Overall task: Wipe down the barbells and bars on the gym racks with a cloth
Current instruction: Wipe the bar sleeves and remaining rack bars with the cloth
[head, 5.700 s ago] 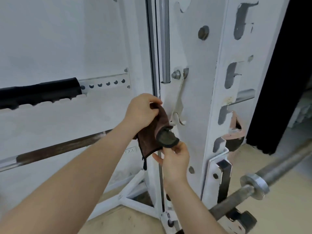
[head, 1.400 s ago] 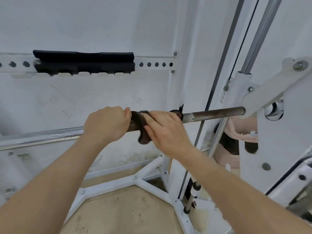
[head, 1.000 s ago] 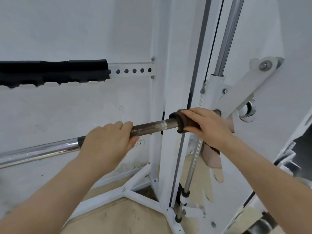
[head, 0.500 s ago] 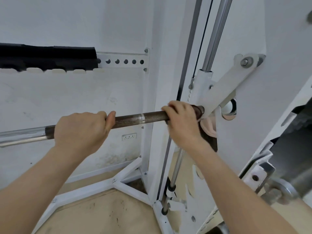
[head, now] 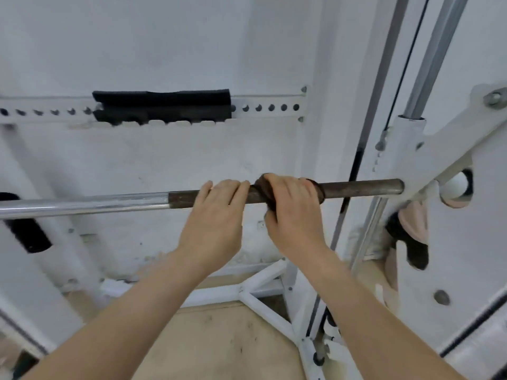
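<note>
At the left edge of the white rack (head: 411, 165), the bar (head: 82, 205) is bright chrome; toward the middle it turns dark and rust-brown, and it runs level across to the rack's right upright, where its end meets a white bracket. Above it, a perforated white rail (head: 263, 107) crosses the back of the rack and carries a black pad (head: 162, 106). The left hand (head: 216, 218) grips the dark stretch of the bar, fingers curled over the top. Just beside it, touching, the right hand (head: 293, 212) is closed around a dark brown cloth (head: 263, 187) wrapped round the bar; cloth edges show at both sides of the hand. At the right, a grey guide rod (head: 436, 56) rises along the upright.
</note>
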Demonstrator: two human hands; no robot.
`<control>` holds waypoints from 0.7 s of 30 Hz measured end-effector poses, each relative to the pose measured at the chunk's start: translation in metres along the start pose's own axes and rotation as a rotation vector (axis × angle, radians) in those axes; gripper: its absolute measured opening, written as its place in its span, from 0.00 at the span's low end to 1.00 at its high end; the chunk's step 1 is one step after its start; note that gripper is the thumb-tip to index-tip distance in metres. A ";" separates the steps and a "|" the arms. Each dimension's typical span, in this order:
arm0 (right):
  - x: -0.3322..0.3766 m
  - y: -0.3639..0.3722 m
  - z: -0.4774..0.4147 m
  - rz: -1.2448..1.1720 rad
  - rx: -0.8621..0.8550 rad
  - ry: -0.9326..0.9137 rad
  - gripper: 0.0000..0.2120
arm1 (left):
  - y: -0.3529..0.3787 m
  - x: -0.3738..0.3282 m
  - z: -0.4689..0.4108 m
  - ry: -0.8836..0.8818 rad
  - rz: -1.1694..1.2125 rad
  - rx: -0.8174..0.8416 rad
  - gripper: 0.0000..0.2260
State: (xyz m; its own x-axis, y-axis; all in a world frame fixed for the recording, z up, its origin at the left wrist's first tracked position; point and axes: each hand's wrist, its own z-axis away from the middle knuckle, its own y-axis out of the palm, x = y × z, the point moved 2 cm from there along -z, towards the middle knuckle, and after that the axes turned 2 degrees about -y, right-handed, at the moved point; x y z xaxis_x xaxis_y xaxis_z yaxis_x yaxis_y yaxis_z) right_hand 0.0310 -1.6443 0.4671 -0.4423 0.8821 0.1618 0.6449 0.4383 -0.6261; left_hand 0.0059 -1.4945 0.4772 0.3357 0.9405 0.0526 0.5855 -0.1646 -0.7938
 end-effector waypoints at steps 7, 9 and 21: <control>0.027 0.002 -0.022 0.194 0.200 -0.173 0.22 | -0.053 0.068 0.051 -0.236 0.119 -0.111 0.26; 0.033 0.004 -0.026 0.198 0.226 -0.077 0.18 | -0.069 0.105 0.067 -0.340 0.111 -0.160 0.24; 0.107 0.027 -0.030 0.131 0.271 -0.193 0.20 | -0.114 0.258 0.108 -0.557 0.015 0.035 0.28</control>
State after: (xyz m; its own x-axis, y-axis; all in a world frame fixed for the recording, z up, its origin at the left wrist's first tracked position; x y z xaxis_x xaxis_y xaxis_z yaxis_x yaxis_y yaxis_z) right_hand 0.0203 -1.5331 0.4905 -0.4933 0.8675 -0.0645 0.5266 0.2388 -0.8159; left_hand -0.0539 -1.2015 0.5162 -0.1026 0.9547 -0.2794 0.5560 -0.1779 -0.8119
